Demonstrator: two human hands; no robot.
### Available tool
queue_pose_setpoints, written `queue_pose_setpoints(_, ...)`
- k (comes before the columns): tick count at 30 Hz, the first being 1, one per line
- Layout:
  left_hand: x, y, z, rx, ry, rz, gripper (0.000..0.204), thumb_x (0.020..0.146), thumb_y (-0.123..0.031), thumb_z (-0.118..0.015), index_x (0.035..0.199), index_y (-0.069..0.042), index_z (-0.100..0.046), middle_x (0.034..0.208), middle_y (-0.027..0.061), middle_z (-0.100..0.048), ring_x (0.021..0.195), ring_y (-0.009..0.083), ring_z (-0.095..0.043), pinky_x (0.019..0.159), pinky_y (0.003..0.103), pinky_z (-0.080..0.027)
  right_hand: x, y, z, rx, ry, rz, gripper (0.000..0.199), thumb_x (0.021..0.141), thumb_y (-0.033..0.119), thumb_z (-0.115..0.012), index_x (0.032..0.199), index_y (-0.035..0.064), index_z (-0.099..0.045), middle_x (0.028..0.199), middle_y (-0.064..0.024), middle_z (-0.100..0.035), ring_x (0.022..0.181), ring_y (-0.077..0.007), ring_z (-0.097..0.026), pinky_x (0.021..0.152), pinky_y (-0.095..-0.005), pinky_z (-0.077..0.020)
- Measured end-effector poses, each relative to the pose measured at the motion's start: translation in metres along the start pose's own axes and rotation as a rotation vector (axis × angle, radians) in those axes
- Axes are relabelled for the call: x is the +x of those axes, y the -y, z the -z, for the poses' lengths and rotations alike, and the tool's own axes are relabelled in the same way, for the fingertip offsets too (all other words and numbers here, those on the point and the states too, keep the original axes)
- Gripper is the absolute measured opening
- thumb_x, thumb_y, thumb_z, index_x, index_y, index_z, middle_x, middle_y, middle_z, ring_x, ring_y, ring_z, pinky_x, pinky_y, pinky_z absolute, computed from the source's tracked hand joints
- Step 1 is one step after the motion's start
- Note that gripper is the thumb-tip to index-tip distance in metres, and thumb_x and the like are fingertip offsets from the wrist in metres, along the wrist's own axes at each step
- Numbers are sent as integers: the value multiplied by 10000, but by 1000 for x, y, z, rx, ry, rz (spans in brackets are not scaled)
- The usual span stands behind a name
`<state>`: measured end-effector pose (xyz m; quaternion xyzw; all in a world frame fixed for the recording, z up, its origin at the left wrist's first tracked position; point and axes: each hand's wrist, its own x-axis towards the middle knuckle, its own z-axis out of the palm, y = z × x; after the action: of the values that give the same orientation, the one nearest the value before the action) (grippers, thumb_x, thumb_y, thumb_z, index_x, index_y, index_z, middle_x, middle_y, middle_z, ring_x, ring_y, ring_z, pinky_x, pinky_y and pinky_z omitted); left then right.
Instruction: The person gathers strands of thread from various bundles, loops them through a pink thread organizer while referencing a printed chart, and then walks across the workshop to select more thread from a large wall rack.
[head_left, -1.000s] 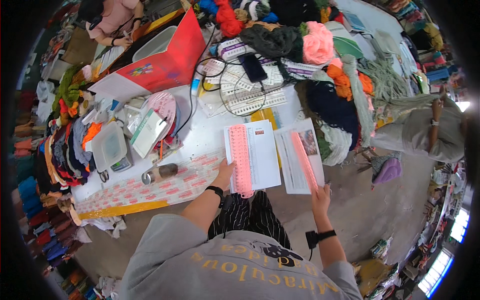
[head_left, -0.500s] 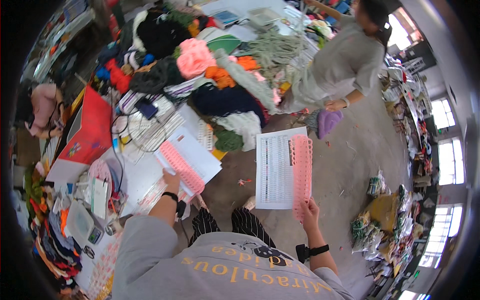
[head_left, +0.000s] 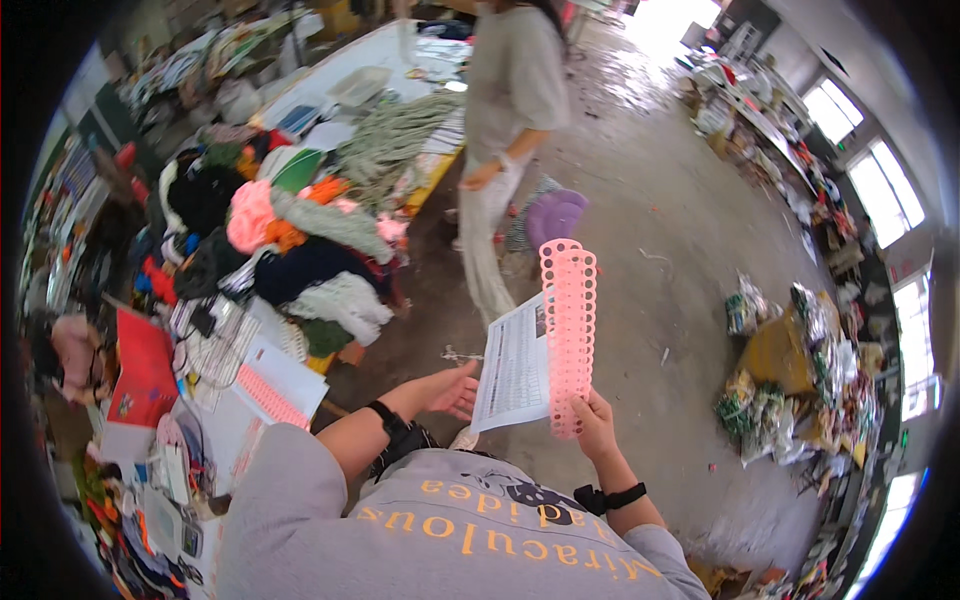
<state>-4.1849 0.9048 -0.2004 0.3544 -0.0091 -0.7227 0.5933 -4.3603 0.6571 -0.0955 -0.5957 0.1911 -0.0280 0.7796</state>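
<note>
My right hand is closed on the lower end of a pink strip with holes along its edges. A white sheet with a printed table is held together with it, sticking out to the left behind the strip. Next to the sheet's left edge, my left hand has its fingers spread and holds nothing. Another pink holed strip lies on white papers at the table's edge, left of my left arm.
Heaped yarn in many colours covers the table at left, near a red box. Ahead, a person in pale clothes stands by a purple stool. Bagged goods sit on the floor at right.
My left hand has left the pink strip on the table and moved right, toward the sheet. The sheet now tilts. The view has swung right, and the person ahead has shifted left in it.
</note>
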Motion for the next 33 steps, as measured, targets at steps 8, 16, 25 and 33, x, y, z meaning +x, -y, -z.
queue_pose_setpoints(8, 198, -82, -87, 26, -64, -302, 263, 935, -171, -536, 1147, -18, -565, 1076, 81, -642, 922, 200, -636, 843, 357, -512, -15, 16, 111, 201, -279, 138, 311, 929, 98, -496, 1223, -3, -519, 1090, -35, -597, 916, -99, -567, 796, -254, -454)
queue_pose_setpoints(16, 329, -222, -108, 180, -110, -391, 224, 927, -74, -519, 1136, -8, -567, 1054, 72, -642, 924, 163, -619, 840, 319, -494, 3, -6, 267, -25, -822, 115, 182, 928, 124, -523, 1039, -3, -591, 869, 29, -596, 751, -80, -538, 658, -241, -455)
queue_pose_setpoints(25, 468, -400, -160, 173, -16, -409, 247, 932, -65, -510, 1165, 5, -549, 1102, 77, -626, 962, 140, -605, 860, 294, -484, -48, -120, 429, -817, -1174, -474, 284, 816, 218, -565, 888, -57, -578, 859, -262, -603, 803, -425, -570, 721, -453, -449)
queue_pose_setpoints(33, 568, -514, -162, 156, -17, -434, 231, 931, -66, -511, 1142, 14, -565, 1068, 75, -640, 938, 135, -613, 845, 291, -490, 15, -136, 463, -288, -1287, -830, 289, 800, 225, -597, 868, -56, -606, 818, -203, -629, 751, -309, -598, 670, -435, -464)
